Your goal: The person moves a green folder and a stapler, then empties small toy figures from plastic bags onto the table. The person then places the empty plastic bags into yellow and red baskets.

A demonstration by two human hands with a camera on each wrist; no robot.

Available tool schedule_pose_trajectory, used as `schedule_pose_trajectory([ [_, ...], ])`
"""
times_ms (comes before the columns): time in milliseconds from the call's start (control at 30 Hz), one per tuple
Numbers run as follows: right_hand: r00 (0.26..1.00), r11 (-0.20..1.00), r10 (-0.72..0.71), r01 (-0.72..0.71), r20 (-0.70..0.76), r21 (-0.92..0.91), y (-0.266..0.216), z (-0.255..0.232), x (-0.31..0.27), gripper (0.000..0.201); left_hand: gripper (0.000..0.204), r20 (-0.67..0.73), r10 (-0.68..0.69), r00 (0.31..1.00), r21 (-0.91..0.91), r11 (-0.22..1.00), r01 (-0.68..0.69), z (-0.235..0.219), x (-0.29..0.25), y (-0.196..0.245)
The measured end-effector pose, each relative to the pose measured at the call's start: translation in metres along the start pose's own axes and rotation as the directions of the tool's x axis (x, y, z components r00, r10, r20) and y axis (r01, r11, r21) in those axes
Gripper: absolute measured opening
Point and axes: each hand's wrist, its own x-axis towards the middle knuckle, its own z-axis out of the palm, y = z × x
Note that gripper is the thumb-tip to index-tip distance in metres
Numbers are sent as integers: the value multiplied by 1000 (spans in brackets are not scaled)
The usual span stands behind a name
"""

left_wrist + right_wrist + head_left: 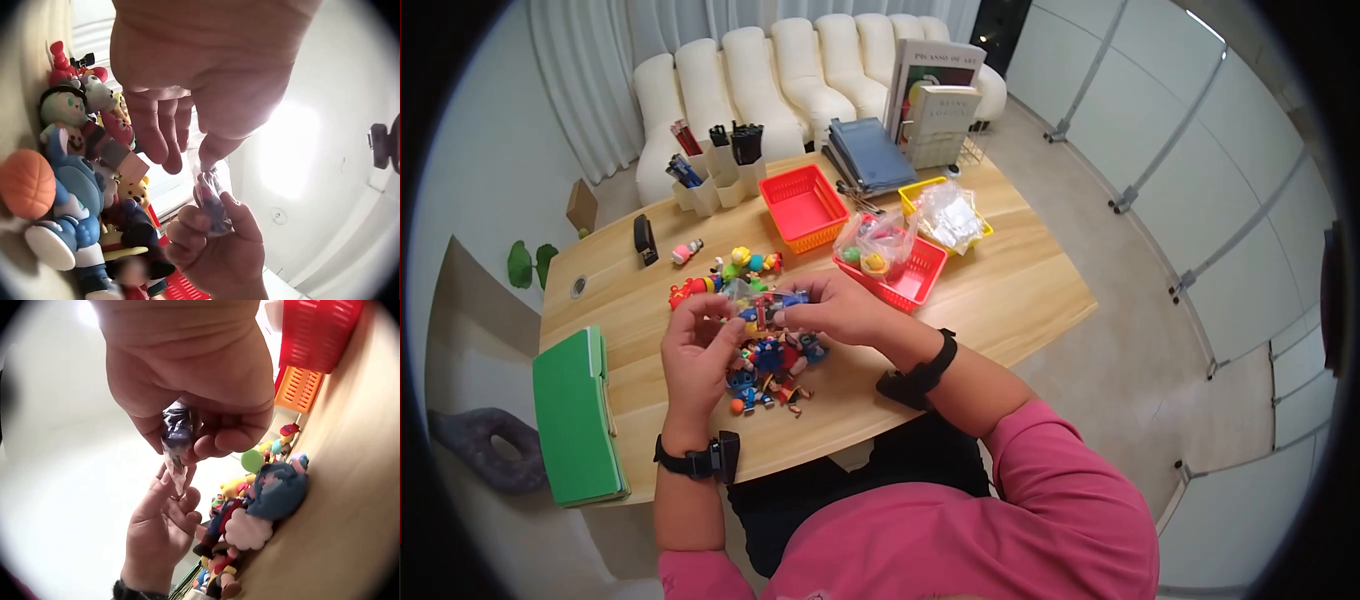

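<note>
Between the two hands, over a pile of small toy figures [768, 355], is a clear plastic bag [212, 194] with a small dark blue and red toy inside. My right hand [837, 306] grips the bag's filled part between thumb and curled fingers. With thumb and fingertip, my left hand [698, 350] pinches the bag's opposite end, while its other fingers hang loosely bent. The right wrist view shows the bag [177, 437] stretched from one hand to the other. Beneath them lie a blue figure with an orange basketball [28, 184] and a yellow bear figure [135, 190].
A red basket [920, 272] with bagged toys stands right of the hands. Behind are a red-and-orange basket [805, 205], a yellow basket [985, 232] of clear bags, pen holders [725, 190], blue folders [870, 155] and books [940, 130]. A green folder [578, 415] lies at the left edge.
</note>
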Motion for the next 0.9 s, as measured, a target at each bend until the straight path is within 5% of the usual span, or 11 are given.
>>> schedule_pose_trajectory([
  [167, 998, 997, -66, 65, -9, -27, -10, 8, -7, 26, 13, 80, -1, 997, 100, 995, -7, -9, 0, -3],
  [267, 986, 999, -40, 38, -160, -18, -4, 8, -3, 28, 9, 151, 125, 981, 61, 989, -135, -10, 5, -1],
  [467, 982, 985, -149, 137, -120, -101, -2, 8, -5, 32, 14, 212, 240, 947, 56, 965, -257, -7, 7, -5],
  [533, 979, 975, -174, 155, -110, -159, 0, 11, -6, 33, 19, 113, 88, 990, 64, 993, -95, -5, 4, -4],
  [767, 973, 961, -129, 75, -191, -267, -5, 9, -7, 28, 9, 19, 20, 1000, 191, 981, -24, -10, 1, -7],
  [867, 973, 959, -111, 52, -201, -277, -5, 10, -8, 28, 7, 40, 75, 996, 197, 977, -82, -6, 1, -5],
  [900, 976, 971, -111, 67, -188, -228, -5, 10, -8, 29, 6, 114, 205, 972, 191, 956, -224, -6, 5, -7],
])
